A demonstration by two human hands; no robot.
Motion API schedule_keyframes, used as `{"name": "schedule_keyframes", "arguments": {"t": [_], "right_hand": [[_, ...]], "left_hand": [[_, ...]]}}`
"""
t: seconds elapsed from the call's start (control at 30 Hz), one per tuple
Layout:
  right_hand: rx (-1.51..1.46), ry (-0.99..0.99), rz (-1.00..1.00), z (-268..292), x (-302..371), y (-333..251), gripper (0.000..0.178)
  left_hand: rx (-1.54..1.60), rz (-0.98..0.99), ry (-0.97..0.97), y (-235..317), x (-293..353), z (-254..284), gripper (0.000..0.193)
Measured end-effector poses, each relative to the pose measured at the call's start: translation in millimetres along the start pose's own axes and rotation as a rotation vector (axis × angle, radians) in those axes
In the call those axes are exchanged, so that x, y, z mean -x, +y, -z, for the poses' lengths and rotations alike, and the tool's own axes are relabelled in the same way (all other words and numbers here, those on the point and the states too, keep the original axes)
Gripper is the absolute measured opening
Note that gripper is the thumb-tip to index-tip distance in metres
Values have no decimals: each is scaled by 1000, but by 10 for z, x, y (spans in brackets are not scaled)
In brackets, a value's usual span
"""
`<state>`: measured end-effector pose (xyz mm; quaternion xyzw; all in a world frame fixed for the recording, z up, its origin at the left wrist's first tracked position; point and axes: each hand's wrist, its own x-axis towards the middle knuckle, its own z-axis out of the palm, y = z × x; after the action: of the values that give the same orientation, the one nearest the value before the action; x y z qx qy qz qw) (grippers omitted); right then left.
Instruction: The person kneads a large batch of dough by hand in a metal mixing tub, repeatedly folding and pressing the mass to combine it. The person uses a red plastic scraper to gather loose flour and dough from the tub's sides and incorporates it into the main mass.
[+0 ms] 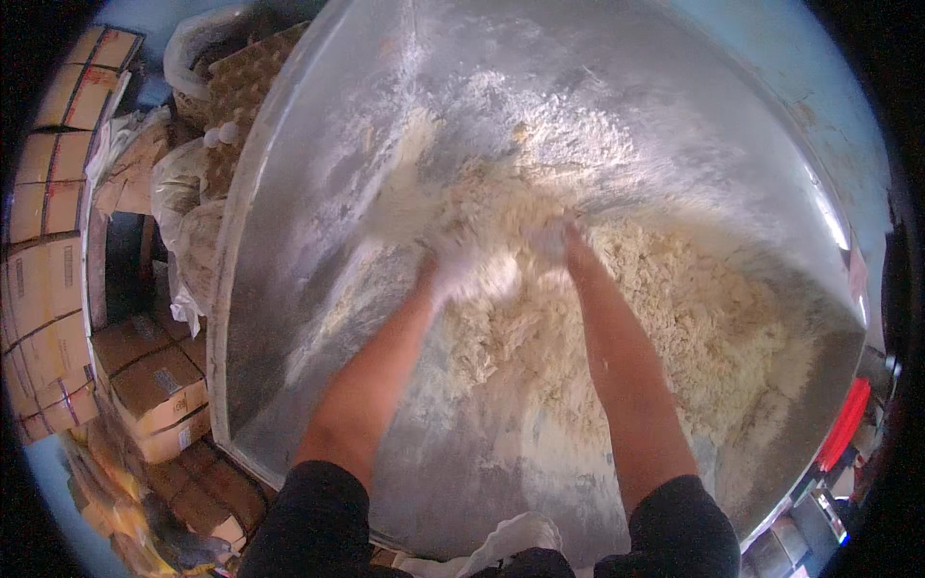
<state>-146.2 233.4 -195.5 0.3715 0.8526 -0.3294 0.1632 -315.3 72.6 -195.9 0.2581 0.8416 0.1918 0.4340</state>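
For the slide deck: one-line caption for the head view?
Both flour-coated hands, left hand and right hand, buried in crumbly dough on a metal table.

One view only is supplied, taken from a head-worn fisheye camera set above the work and directed steeply downward. The large metal trough (289,193) is seen at close range and fills most of the frame; its straight edges are bent toward the rim of the picture. Both forearms are admitted from the lower edge. Stacked cardboard boxes (154,385) are caught at the left margin. No second view is available for overlap.
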Motion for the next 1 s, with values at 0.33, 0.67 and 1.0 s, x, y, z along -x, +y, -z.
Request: {"name": "schedule_keyframes", "arguments": {"t": [0.33, 0.67, 1.0], "right_hand": [[-392, -447, 389, 202, 1426, -85, 55], [-1275, 57, 248, -264, -665, -845, 52], [-47, -16, 362, 291, -931, -1106, 52]], "left_hand": [[-591, -485, -152, 147, 429, 861, 28], [-326, -657, -72, -942, 811, 356, 42], [-925, -379, 18, -1176, 1497, 1081, 60]]}}
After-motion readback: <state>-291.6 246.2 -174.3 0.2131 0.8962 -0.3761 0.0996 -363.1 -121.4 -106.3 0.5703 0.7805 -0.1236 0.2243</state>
